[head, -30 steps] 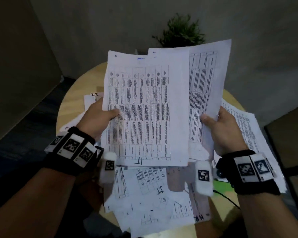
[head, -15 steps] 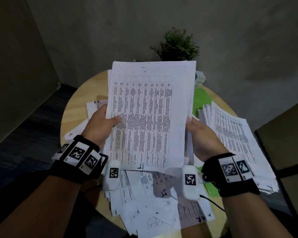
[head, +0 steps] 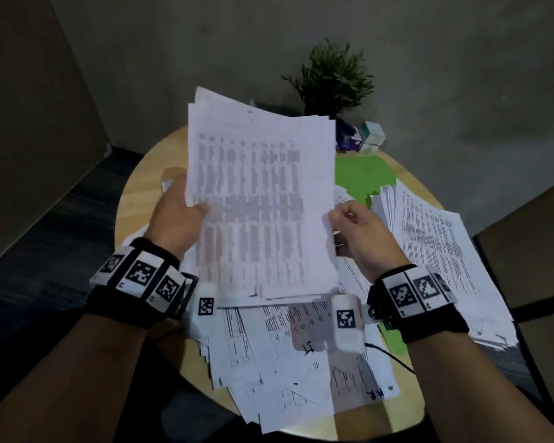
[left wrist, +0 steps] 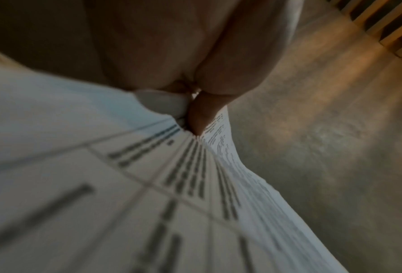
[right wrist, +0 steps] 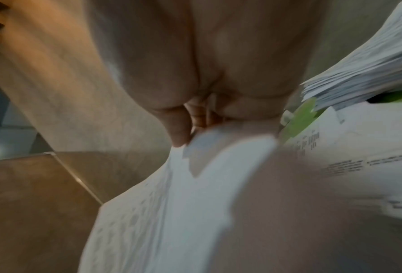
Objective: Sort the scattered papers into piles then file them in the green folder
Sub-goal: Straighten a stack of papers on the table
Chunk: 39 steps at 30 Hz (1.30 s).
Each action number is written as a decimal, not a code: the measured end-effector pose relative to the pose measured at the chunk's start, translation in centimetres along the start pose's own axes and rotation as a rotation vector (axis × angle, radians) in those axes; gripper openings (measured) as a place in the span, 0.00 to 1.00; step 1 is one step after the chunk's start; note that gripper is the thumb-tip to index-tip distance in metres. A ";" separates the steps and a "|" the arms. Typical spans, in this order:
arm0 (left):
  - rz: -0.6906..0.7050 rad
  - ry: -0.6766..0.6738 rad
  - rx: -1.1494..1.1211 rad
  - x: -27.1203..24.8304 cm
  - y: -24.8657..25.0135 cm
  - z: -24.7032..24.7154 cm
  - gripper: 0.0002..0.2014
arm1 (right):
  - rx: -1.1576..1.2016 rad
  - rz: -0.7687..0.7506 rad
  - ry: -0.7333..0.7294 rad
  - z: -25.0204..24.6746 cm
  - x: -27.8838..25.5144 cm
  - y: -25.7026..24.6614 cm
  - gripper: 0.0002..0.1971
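I hold a stack of printed table sheets point(head: 259, 199) upright over the round table. My left hand point(head: 179, 219) grips its left edge, thumb on the front sheet; the same thumb point(left wrist: 202, 110) pinches the stack of sheets point(left wrist: 148, 184) in the left wrist view. My right hand point(head: 349, 225) pinches the right edge, and its thumb point(right wrist: 178, 129) presses on the sheets point(right wrist: 171, 203). The green folder point(head: 362, 180) lies open on the table behind, partly under a pile of text pages point(head: 435, 247) at the right. Scattered papers point(head: 279, 362) cover the near side of the table.
The wooden round table point(head: 135, 199) carries a potted plant point(head: 333, 78) and small boxes point(head: 365, 137) at its far edge. A black cable point(head: 394, 359) runs off the near right. Dark floor lies to the left, a wall behind.
The two separate sheets from a second ago have been brought together into one stack. My right hand moved left to the stack's right edge, and the stack now tilts slightly.
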<state>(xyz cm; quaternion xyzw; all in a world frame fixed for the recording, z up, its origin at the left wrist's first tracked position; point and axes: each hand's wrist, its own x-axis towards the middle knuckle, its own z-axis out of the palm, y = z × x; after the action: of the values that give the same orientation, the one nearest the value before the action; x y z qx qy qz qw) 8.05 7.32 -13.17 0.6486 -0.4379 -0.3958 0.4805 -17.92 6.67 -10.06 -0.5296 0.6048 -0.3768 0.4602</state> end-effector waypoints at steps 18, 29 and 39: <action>-0.006 0.059 -0.056 1.8 -2.4 -1.7 0.23 | -0.875 0.218 0.043 -1.5 1.4 4.4 0.11; -0.089 -0.127 -0.230 0.7 -1.3 0.8 0.23 | 0.341 -0.003 0.000 -2.3 -0.5 -1.0 0.14; -0.079 -0.110 -0.190 0.8 -1.4 0.4 0.20 | 0.348 0.092 -0.076 1.3 0.3 -1.4 0.15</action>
<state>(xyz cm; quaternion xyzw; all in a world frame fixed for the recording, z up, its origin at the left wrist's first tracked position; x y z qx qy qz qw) 8.21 6.68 -14.70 0.5942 -0.3981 -0.4892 0.4992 -16.22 6.21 -9.14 -0.4274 0.5364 -0.4341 0.5841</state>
